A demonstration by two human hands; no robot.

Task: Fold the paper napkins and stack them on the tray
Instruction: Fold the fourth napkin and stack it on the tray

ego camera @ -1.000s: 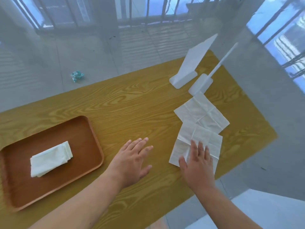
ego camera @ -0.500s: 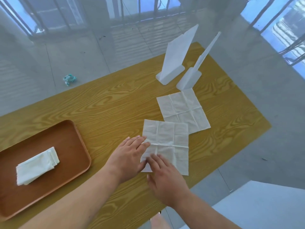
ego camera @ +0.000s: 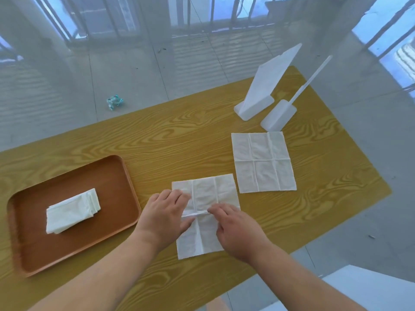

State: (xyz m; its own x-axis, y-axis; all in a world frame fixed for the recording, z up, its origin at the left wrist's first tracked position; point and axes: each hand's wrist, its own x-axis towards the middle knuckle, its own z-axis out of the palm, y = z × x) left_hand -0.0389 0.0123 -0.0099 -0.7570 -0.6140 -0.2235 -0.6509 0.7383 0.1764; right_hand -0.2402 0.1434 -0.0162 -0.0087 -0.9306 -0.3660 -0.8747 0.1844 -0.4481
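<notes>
An unfolded white napkin (ego camera: 205, 194) lies flat on the yellow wood-grain table (ego camera: 179, 142), in front of me. My left hand (ego camera: 165, 215) rests on its left side, fingers at the middle crease. My right hand (ego camera: 237, 228) lies on its right side, fingertips pinching the same crease, where a small ridge of paper rises. A second unfolded napkin (ego camera: 262, 161) lies flat further right, untouched. The brown wooden tray (ego camera: 125, 176) sits at the left with a stack of folded napkins (ego camera: 71, 211) in its middle.
Two white plastic stands (ego camera: 258, 106) (ego camera: 277, 117) rise at the back right of the table. The table's near and right edges drop to a grey tiled floor. A crumpled teal wrapper (ego camera: 114, 102) lies on the floor beyond the table.
The near napkin was dragged left from beside the other one to the spot in front of me. Both hands moved onto it and now meet at its middle crease.
</notes>
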